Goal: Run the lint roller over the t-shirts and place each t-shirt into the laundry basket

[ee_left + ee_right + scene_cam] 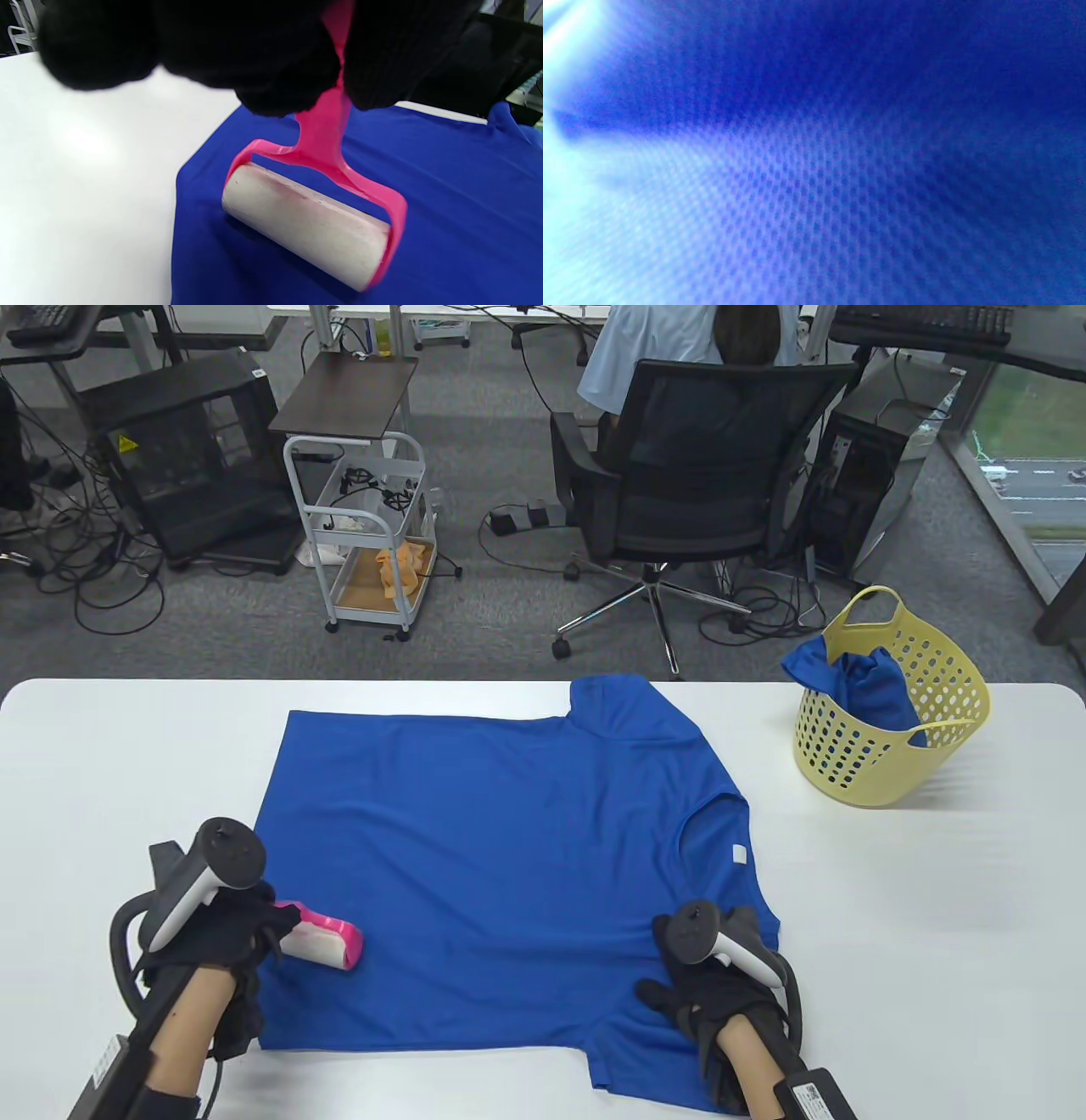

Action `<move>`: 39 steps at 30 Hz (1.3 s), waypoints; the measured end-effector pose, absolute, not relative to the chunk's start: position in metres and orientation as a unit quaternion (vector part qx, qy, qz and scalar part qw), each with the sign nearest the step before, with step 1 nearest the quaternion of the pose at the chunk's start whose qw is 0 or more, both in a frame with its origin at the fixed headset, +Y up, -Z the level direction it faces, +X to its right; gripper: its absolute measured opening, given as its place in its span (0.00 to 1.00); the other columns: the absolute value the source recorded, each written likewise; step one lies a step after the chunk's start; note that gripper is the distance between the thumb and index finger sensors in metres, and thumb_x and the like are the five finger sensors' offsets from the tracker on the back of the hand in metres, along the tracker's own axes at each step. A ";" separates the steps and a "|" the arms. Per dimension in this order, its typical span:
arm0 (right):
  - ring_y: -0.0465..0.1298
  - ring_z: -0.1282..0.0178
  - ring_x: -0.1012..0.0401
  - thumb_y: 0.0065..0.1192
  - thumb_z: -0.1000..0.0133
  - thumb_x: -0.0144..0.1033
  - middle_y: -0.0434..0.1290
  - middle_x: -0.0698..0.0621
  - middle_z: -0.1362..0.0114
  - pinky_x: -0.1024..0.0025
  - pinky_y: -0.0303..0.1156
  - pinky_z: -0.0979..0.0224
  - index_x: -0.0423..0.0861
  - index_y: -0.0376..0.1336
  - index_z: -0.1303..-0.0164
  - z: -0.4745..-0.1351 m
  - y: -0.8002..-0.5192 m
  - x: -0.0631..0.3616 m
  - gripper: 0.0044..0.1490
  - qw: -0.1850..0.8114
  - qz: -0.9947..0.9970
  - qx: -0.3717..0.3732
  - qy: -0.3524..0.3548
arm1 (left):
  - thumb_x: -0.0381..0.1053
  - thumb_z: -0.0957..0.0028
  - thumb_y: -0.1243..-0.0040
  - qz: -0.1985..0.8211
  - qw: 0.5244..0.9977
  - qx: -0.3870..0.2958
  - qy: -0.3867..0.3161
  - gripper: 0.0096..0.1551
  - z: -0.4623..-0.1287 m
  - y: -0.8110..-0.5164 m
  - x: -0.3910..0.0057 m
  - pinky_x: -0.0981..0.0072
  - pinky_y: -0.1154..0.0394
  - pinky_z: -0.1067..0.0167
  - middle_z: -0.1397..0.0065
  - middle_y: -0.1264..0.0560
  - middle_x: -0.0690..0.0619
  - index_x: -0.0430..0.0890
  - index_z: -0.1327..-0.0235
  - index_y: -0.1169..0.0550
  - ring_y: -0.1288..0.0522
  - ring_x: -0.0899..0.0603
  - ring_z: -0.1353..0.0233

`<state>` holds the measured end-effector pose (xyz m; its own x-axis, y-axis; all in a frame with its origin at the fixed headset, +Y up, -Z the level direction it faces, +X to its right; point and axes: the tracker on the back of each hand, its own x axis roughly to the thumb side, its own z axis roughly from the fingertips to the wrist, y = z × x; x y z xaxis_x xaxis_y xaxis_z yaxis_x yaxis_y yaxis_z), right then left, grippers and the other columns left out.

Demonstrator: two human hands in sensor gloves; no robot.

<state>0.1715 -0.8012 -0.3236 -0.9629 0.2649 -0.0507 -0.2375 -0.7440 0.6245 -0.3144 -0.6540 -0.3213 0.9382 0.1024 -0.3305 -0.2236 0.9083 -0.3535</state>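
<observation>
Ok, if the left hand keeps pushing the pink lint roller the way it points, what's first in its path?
Only more blue t-shirt: the left hand aims the pink lint roller across open fabric. Right hand looks well off.

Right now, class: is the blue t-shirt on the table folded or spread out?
Spread out. The blue t-shirt lies flat on the table, both sleeves and the collar showing, with the lint roller on its edge.

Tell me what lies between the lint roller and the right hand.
Table view: only bare blue t-shirt lies between the lint roller and right hand.
</observation>
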 end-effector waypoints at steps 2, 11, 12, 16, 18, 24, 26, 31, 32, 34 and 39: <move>0.16 0.26 0.44 0.42 0.43 0.61 0.15 0.51 0.21 0.34 0.21 0.32 0.58 0.21 0.27 -0.324 -0.801 0.172 0.50 0.134 0.934 0.021 0.332 | 0.66 0.49 0.34 0.041 0.969 -0.186 0.159 0.34 -0.323 -0.654 -0.304 0.65 0.16 0.64 0.62 0.15 0.58 0.50 0.35 0.22 0.17 0.59 0.76; 0.16 0.27 0.44 0.41 0.43 0.61 0.15 0.51 0.21 0.34 0.20 0.32 0.58 0.21 0.27 -0.324 -0.802 0.171 0.50 0.137 0.933 0.022 0.331 | 0.68 0.46 0.45 -0.019 0.961 -0.134 0.240 0.37 -0.404 -0.676 -0.278 0.68 0.15 0.66 0.63 0.17 0.62 0.48 0.30 0.29 0.17 0.61 0.77; 0.16 0.27 0.44 0.41 0.43 0.61 0.15 0.51 0.21 0.34 0.20 0.32 0.58 0.21 0.27 -0.323 -0.802 0.171 0.50 0.137 0.934 0.022 0.330 | 0.68 0.46 0.46 -0.023 0.961 -0.130 0.244 0.37 -0.410 -0.678 -0.277 0.68 0.15 0.66 0.63 0.17 0.62 0.48 0.30 0.29 0.17 0.61 0.77; 0.16 0.27 0.44 0.41 0.43 0.61 0.15 0.51 0.21 0.34 0.20 0.32 0.58 0.21 0.27 -0.324 -0.802 0.171 0.50 0.136 0.933 0.024 0.333 | 0.68 0.45 0.49 -0.009 0.946 -0.148 0.287 0.39 -0.474 -0.701 -0.282 0.67 0.15 0.64 0.60 0.17 0.61 0.49 0.26 0.35 0.17 0.60 0.76; 0.15 0.27 0.44 0.41 0.43 0.61 0.15 0.51 0.21 0.34 0.20 0.32 0.58 0.21 0.27 -0.324 -0.802 0.171 0.50 0.138 0.932 0.023 0.335 | 0.67 0.45 0.49 0.002 0.939 -0.157 0.307 0.40 -0.500 -0.715 -0.287 0.65 0.16 0.62 0.54 0.17 0.59 0.49 0.24 0.39 0.16 0.59 0.73; 0.15 0.27 0.44 0.41 0.43 0.61 0.15 0.51 0.21 0.34 0.20 0.32 0.58 0.21 0.27 -0.324 -0.801 0.171 0.50 0.138 0.932 0.023 0.336 | 0.64 0.46 0.49 0.124 0.928 -0.147 0.318 0.40 -0.540 -0.747 -0.301 0.67 0.15 0.61 0.45 0.20 0.60 0.44 0.27 0.40 0.14 0.59 0.69; 0.15 0.27 0.44 0.41 0.43 0.61 0.15 0.51 0.22 0.34 0.20 0.32 0.58 0.21 0.27 -0.324 -0.801 0.171 0.50 0.137 0.931 0.023 0.337 | 0.64 0.47 0.48 0.170 0.934 -0.096 0.301 0.38 -0.537 -0.740 -0.303 0.68 0.15 0.63 0.47 0.19 0.60 0.43 0.30 0.37 0.14 0.60 0.72; 0.16 0.27 0.44 0.41 0.43 0.61 0.15 0.51 0.21 0.34 0.20 0.32 0.58 0.21 0.27 -0.324 -0.801 0.171 0.50 0.137 0.932 0.023 0.335 | 0.64 0.47 0.47 0.222 0.948 -0.028 0.226 0.39 -0.502 -0.701 -0.304 0.67 0.15 0.64 0.49 0.19 0.59 0.45 0.29 0.38 0.13 0.59 0.73; 0.16 0.27 0.44 0.41 0.43 0.61 0.15 0.51 0.21 0.34 0.20 0.32 0.58 0.21 0.27 -0.324 -0.801 0.171 0.50 0.136 0.932 0.023 0.335 | 0.64 0.47 0.46 0.217 0.955 -0.024 0.201 0.40 -0.488 -0.689 -0.302 0.67 0.14 0.65 0.51 0.19 0.59 0.45 0.28 0.38 0.13 0.59 0.74; 0.16 0.27 0.44 0.41 0.43 0.61 0.15 0.51 0.21 0.34 0.20 0.32 0.58 0.21 0.27 -0.324 -0.801 0.171 0.50 0.136 0.932 0.024 0.335 | 0.65 0.47 0.45 0.208 0.964 -0.026 0.164 0.42 -0.460 -0.671 -0.298 0.69 0.14 0.69 0.55 0.16 0.58 0.51 0.24 0.43 0.14 0.60 0.78; 0.16 0.27 0.44 0.41 0.43 0.61 0.15 0.51 0.21 0.34 0.20 0.32 0.58 0.21 0.27 -0.324 -0.801 0.171 0.50 0.137 0.932 0.023 0.335 | 0.64 0.46 0.39 0.161 0.972 -0.129 0.115 0.33 -0.387 -0.637 -0.282 0.71 0.14 0.74 0.60 0.13 0.56 0.59 0.28 0.30 0.14 0.61 0.83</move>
